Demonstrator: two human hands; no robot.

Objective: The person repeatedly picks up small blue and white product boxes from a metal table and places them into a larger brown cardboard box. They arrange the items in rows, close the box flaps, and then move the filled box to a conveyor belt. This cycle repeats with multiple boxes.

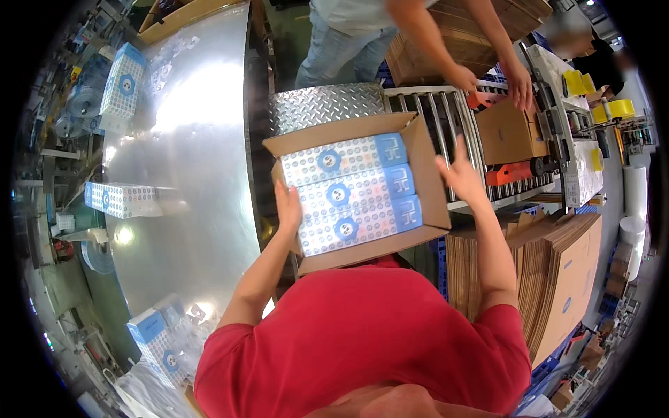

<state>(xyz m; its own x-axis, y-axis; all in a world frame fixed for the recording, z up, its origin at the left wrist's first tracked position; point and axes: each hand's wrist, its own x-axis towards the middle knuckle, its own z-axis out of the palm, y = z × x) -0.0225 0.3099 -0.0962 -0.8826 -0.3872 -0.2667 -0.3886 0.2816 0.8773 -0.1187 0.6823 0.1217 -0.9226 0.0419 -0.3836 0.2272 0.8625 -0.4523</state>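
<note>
Holding your forearms out on either side of an open brown carton [425, 181], you have it in front of your red shirt [362, 327].

Head view, the only one. Your left hand [289, 209] lies over the carton's left wall, fingers near one another and pointing away from you, beside the packs; part of them is hidden, so I cannot tell whether they clamp the cardboard. Your right hand [463, 177] is spread, thumb well apart from the upright forefinger, palm empty, just outside the carton's right wall; contact cannot be made out.

Carton flaps up and apart. Inside, three white-and-blue packs [339, 195] lie side by side, patterned faces up, blue ends to the right.

Beyond the carton: a diamond-plate metal sheet [324, 104], then a roller conveyor [435, 115]. There a co-worker [345, 49] in pale jeans has both hands at a second brown carton [505, 132].

To your left, a shiny steel table [202, 167]; similar boxes [124, 87] stand along its far-left edge. Lower right, a stack of flattened cartons [568, 285].
</note>
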